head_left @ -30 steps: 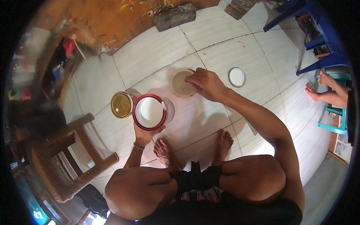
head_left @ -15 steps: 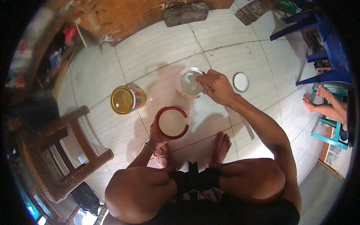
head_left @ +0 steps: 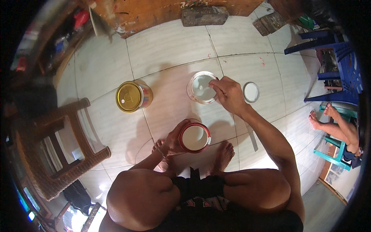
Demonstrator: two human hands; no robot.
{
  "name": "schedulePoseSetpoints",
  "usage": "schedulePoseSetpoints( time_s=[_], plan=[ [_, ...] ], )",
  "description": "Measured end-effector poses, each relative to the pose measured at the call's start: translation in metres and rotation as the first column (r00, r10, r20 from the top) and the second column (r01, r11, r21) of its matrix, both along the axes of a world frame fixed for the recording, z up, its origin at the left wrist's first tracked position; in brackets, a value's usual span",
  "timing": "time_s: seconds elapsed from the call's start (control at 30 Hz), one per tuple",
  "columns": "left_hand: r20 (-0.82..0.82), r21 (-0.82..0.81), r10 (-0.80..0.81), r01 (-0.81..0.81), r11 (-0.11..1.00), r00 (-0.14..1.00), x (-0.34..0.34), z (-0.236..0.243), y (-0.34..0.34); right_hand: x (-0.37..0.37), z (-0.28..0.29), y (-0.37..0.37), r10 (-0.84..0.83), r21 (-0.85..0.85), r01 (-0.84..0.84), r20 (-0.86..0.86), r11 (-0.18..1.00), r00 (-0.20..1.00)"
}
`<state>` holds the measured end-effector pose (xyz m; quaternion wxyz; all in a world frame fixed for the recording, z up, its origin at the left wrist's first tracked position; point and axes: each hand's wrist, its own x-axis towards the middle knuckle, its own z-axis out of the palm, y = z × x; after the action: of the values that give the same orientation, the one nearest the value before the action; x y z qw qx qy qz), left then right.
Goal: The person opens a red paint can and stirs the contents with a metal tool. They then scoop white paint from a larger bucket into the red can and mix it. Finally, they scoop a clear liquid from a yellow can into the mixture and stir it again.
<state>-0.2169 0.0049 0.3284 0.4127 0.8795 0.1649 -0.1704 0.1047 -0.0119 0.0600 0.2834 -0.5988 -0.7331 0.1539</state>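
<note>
My left hand (head_left: 174, 141) is wrapped round the left side of a can with a red rim (head_left: 195, 150), with whitish paint (head_left: 191, 138) inside. The can is held above the floor in front of my feet. Farther off, a white open tub (head_left: 189, 94) holds pale, greyish-white liquid. My right hand (head_left: 231, 94) is closed in a pinch over the tub's right edge, and whatever its fingers grip is hidden. A closed can with a gold lid (head_left: 128, 96) stands to the left. Just right of my right hand lies a round lid (head_left: 251, 92).
A flat pale strip (head_left: 252, 140) lies on the tiles under my right forearm. A brown woven stool (head_left: 58, 181) is at left, a blue plastic chair (head_left: 336, 75) at right. Someone's bare legs (head_left: 336, 127) rest by a green stool (head_left: 328, 156). Wooden blocks (head_left: 205, 16) lie at the back.
My left hand has brought the red-rimmed can to the right and closer to me, and more of its inner wall shows. My right hand stays pinched at the tub. The view has shifted slightly.
</note>
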Motion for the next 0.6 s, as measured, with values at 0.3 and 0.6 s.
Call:
schedulePoseSetpoints(
  time_s=[0.3,0.6],
  plan=[
    [-0.29,-0.236,-0.072,0.001,0.972,0.954,0.013,-0.008,0.007,-0.005,0.002,0.005,-0.071,-0.001,0.071,-0.04,0.997,0.997],
    [-0.013,-0.116,-0.246,0.243,0.963,0.969,-0.003,-0.033,0.001,0.003,0.002,0.01,-0.144,-0.038,0.144,0.001,0.989,0.99]
  ],
)
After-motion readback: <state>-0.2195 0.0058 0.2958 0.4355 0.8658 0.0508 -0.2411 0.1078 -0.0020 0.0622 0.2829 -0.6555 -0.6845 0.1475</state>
